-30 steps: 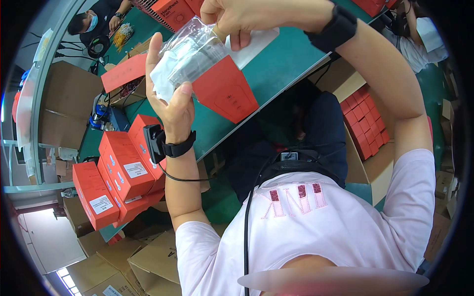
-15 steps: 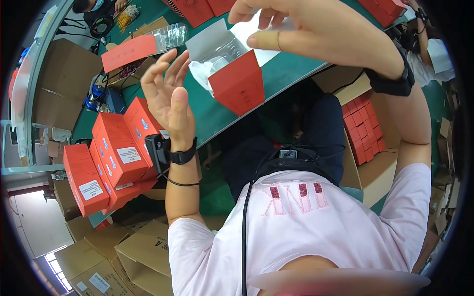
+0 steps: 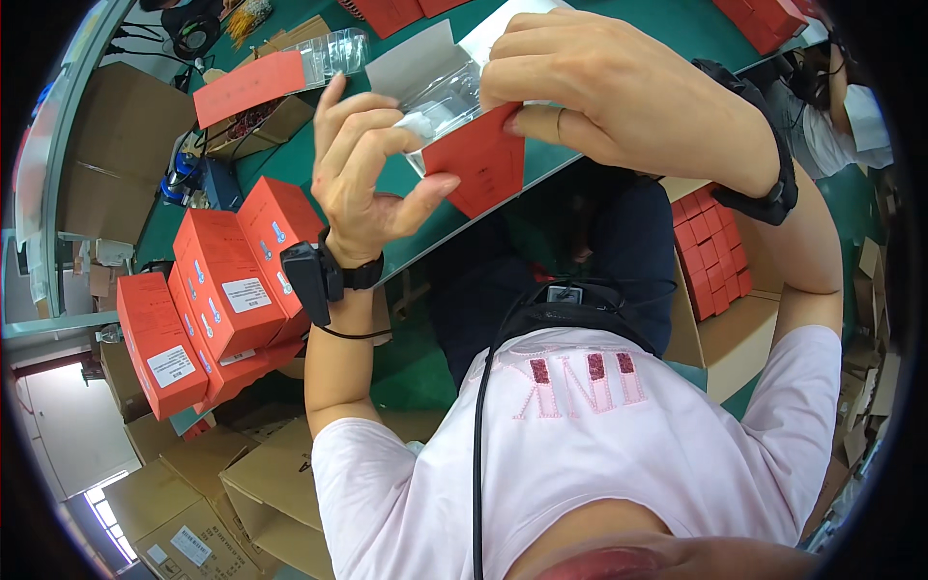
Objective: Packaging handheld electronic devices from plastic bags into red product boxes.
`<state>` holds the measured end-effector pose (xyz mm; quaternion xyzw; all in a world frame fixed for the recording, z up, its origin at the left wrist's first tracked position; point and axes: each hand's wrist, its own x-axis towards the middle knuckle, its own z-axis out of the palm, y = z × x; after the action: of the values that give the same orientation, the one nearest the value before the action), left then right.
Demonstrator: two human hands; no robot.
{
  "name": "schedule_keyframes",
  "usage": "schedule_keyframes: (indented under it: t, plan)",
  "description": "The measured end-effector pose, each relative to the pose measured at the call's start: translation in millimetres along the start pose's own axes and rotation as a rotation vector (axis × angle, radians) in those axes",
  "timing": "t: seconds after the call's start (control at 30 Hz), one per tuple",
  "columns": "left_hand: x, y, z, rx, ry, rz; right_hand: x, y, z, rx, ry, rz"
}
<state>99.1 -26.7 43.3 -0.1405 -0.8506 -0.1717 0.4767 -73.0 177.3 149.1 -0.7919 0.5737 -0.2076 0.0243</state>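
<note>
An open red box (image 3: pixel 474 164) stands at the table's near edge, its grey-white lid flap (image 3: pixel 411 66) raised at the back. Inside it lies a clear plastic tray (image 3: pixel 445 104) with a white wrapped item at its left. My right hand (image 3: pixel 580 92) grips the box's right wall, fingers over the top edge and thumb outside. My left hand (image 3: pixel 372 174) is closed about the left wall, with its thumb at the front face and fingers by the rim. Fingertips of both hands are partly hidden.
Several labelled red boxes (image 3: pixel 232 280) are stacked at the left. Beyond my left hand lies a red sleeve (image 3: pixel 249 89) with a clear plastic tray (image 3: pixel 333 58). A carton of small red boxes (image 3: pixel 713 251) stands at the right below the green table (image 3: pixel 396 19). Another person sits far right.
Both hands have come down onto the box: the left moved right to its left wall, the right lowered to its right wall. The white wrapping now sits further inside the box.
</note>
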Motion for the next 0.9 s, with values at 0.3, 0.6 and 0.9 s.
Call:
schedule_keyframes:
  t: [0.3, 0.6, 0.9]
  plan:
    - [5.4, 10.2, -5.5, 0.054, -0.087, -0.046, -1.7, -6.1, 13.1, -0.076, 0.134, 0.037]
    - [-8.1, 21.0, 19.3, -0.196, 0.264, -0.314, 6.3, 17.7, 91.8, -0.389, 0.688, 0.002]
    - [-3.8, 64.8, 43.7, 0.083, 0.168, -0.435, 12.1, -8.6, 94.8, 0.132, 1.316, 0.403]
